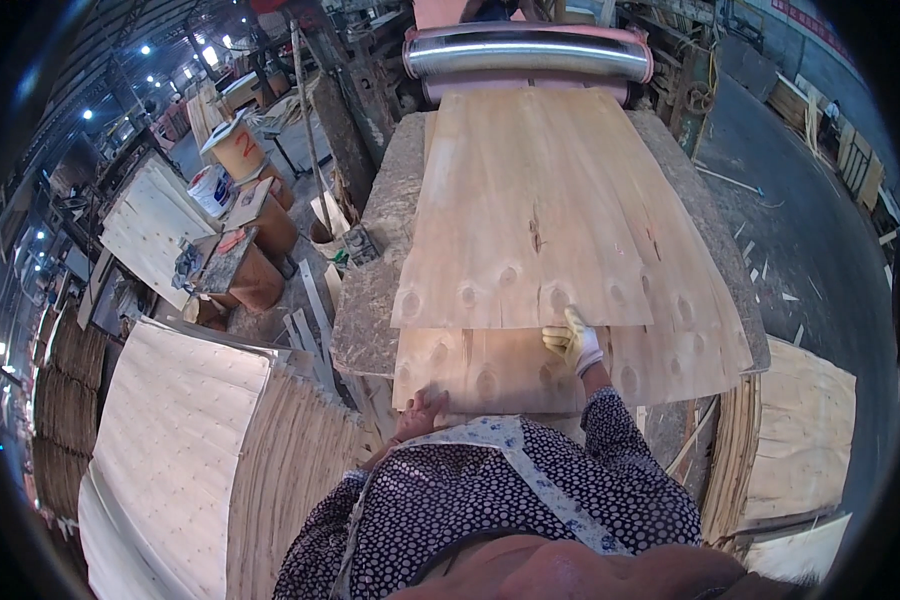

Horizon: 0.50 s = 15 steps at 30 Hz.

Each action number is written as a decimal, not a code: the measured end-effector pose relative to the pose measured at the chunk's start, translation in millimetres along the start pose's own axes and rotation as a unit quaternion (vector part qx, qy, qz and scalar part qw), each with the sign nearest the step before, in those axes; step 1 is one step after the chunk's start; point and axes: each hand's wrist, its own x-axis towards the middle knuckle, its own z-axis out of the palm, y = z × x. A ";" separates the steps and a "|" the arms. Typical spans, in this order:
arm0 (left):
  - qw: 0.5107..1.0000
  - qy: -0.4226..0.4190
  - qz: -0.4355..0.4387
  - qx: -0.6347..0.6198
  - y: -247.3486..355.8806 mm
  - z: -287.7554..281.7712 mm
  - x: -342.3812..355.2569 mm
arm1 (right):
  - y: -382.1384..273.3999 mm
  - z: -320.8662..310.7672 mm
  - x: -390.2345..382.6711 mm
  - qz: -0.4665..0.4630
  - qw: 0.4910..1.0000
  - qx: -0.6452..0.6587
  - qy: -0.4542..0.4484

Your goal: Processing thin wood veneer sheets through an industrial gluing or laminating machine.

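Two thin sheets of wood veneer lie overlapped in front of me. The upper veneer sheet (530, 220) reaches away to a shiny metal roller (528, 55). The lower veneer sheet (470, 375) sticks out nearer to me and to the right. My right hand (575, 345), in a pale glove, is at the upper sheet's near edge, its thumb over the top and its fingers bent at the edge. Bare, my left hand (422, 412) has curled fingers on the lower sheet's near edge, by the left corner; its palm side is hidden.
A worn table (380, 240) bears the sheets. To the left stands a tall veneer stack (185, 420), with another stack (800, 430) at the right. Brown drums (260, 285) and a white bucket (211, 190) are farther left. Wood scraps litter the floor (770, 220) at right.
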 end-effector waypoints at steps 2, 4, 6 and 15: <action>0.999 -0.037 -0.031 -0.022 1.9 -1.5 0.8 | -1.0 -1.7 0.8 0.010 1.000 0.003 0.000; 1.000 0.027 0.006 0.013 -6.1 9.1 -0.2 | -1.1 1.5 0.7 0.021 1.000 0.003 -0.003; 0.999 0.028 0.005 0.016 -11.3 14.5 2.3 | -0.8 4.7 -0.8 0.009 1.000 0.015 -0.002; 0.999 0.043 0.011 -0.011 -16.4 12.1 -7.4 | -18.5 24.2 -23.6 0.007 0.996 0.065 -0.067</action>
